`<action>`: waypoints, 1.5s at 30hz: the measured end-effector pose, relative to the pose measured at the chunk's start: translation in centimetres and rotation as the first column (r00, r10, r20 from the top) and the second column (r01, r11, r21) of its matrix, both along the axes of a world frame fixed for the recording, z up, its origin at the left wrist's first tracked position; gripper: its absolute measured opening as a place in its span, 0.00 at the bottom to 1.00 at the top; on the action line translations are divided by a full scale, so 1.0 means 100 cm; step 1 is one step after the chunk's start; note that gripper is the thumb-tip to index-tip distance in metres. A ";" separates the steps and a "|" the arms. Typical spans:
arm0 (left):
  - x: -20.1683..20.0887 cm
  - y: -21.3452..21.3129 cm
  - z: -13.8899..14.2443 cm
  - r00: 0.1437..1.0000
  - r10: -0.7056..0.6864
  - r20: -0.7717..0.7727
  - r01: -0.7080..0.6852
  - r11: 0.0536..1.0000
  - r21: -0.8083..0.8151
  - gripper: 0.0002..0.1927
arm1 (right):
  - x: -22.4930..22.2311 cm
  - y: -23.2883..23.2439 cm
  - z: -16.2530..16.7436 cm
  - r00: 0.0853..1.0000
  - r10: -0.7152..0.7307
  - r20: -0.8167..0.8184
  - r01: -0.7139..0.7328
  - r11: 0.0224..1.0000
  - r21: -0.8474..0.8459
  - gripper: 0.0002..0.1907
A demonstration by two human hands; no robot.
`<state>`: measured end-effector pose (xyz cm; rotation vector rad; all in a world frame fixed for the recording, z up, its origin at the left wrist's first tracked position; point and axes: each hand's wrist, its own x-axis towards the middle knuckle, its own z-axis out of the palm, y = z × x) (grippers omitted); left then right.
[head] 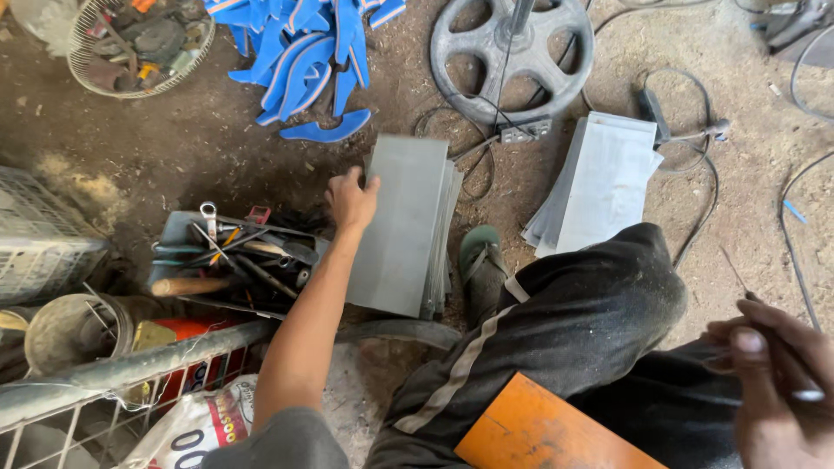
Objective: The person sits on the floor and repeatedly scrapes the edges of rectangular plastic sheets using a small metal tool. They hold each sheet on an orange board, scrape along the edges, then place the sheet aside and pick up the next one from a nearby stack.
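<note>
Orange board (539,430) is lying across the lap, nearest. Right hand (769,382) is closing around a thin rod (764,317). Left hand (352,200) is gripping the top grey sheet (404,230) at its upper-left corner; stack's long axis running away, slightly tilted. White sack (200,426) with red-black print is sitting lower left. Bare floor (747,234) is opening rightward.

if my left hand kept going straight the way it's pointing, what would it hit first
Your left hand rests on the stack of grey sheets, pointing up-frame. Going on, it would probably meet bare dirt floor, then the blue curved pieces; depth is unclear.
</note>
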<state>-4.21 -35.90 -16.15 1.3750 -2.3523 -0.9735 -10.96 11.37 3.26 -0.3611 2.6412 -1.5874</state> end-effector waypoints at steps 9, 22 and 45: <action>-0.096 0.062 -0.038 0.673 -0.505 0.540 0.665 0.733 -0.144 0.53 | -0.015 -0.009 -0.008 0.986 -0.145 0.082 0.142 0.989 0.034 0.12; -0.202 0.058 -0.070 0.722 -0.433 0.540 0.625 0.743 -0.240 0.34 | -0.067 0.030 -0.040 0.947 -0.305 0.105 0.289 0.947 0.142 0.08; -0.305 0.296 -0.067 0.848 -0.354 -0.395 0.523 0.683 0.510 0.23 | -0.084 0.088 -0.047 0.953 -0.272 0.133 0.300 0.905 -0.303 0.13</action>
